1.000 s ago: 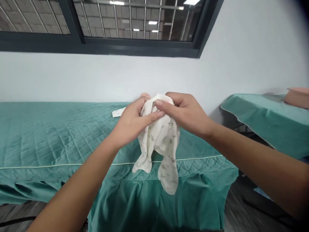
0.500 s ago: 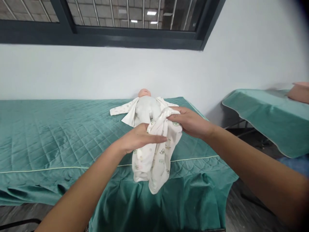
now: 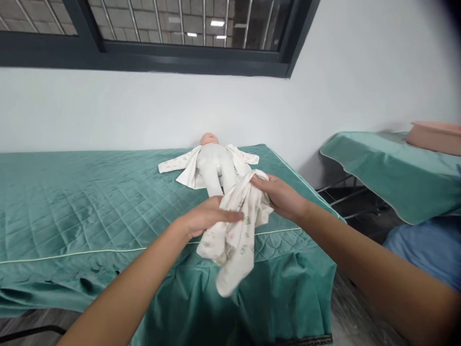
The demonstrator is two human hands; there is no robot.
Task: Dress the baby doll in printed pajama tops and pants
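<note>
One bunched end of the white printed baby trousers (image 3: 236, 250) is pinched between the thumb and fingers of the right hand (image 3: 279, 193); lower down, the cloth is clasped by the left hand (image 3: 203, 216), thumb laid across the front. The legs are dangled at the near edge of the green-quilted bed (image 3: 90, 192). Beyond, by its far right corner, a baby doll (image 3: 214, 156) is flanked by an opened baby jacket (image 3: 190, 174).
</note>
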